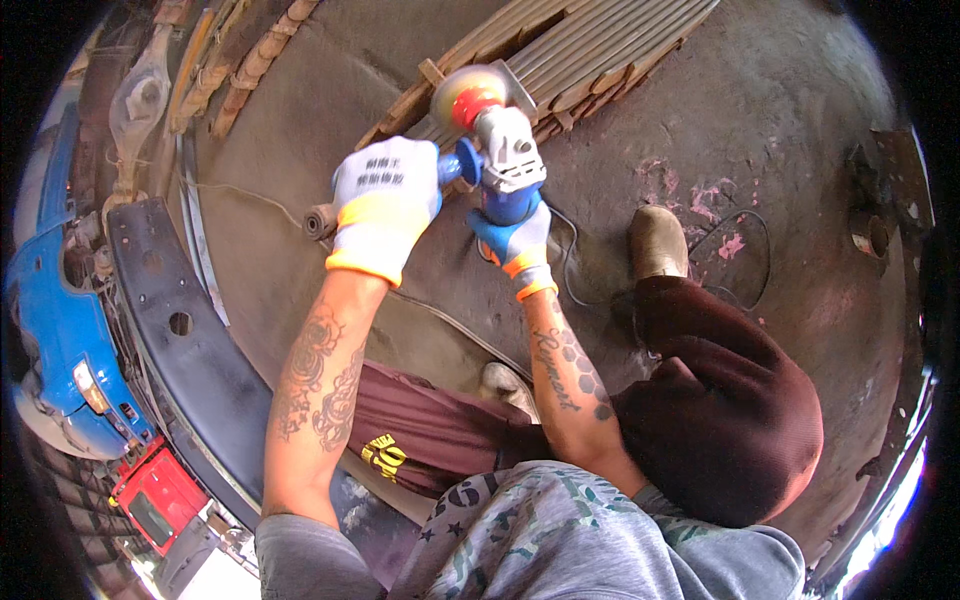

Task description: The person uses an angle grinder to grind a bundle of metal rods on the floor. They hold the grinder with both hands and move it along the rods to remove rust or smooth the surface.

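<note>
Both my hands wear white-and-blue work gloves with orange cuffs and are closed on an angle grinder (512,150). My left hand (385,200) grips its blue side handle (461,165). Wrapped round the blue body just behind the silver gear head is my right hand (520,245). The round disc (443,97), blurred and red at its middle, is at the near end of a stack of long metal leaf springs (600,45). Whether the disc touches the metal, I cannot tell. A black cord (572,270) hangs near my right hand.
My legs straddle the work, with one shoe (658,243) at right and another (508,388) below. At left lie a long dark steel beam (190,320), a blue vehicle part (75,330) and a red one (165,495). More cord (768,260) loops on the stained floor.
</note>
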Tool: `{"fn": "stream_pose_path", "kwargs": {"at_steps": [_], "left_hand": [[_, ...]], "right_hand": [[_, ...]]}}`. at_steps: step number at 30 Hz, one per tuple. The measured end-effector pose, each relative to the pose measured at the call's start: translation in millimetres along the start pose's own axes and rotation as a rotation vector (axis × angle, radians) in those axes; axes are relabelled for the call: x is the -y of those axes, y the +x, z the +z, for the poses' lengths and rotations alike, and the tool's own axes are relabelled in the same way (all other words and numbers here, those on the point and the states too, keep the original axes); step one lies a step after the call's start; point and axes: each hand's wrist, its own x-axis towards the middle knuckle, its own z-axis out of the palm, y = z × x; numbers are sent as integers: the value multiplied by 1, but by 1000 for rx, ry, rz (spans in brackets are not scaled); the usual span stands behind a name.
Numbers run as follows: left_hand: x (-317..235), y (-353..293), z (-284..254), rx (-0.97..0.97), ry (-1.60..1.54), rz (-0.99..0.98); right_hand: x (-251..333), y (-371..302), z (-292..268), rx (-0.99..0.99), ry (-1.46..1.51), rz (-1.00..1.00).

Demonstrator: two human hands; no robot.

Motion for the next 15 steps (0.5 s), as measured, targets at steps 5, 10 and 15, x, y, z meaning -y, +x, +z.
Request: {"fn": "stream_pose_path", "kwargs": {"at_steps": [5,10,15], "left_hand": [[-1,-10,-3,36,-1,-18],[41,-48,25,171,-80,-186],[59,-69,36,185,-75,-254]], "right_hand": [[-25,-3,-2,118,-105,62],[-19,-38,35,118,-137,50],[-14,-57,47,178,-146,73]]}}
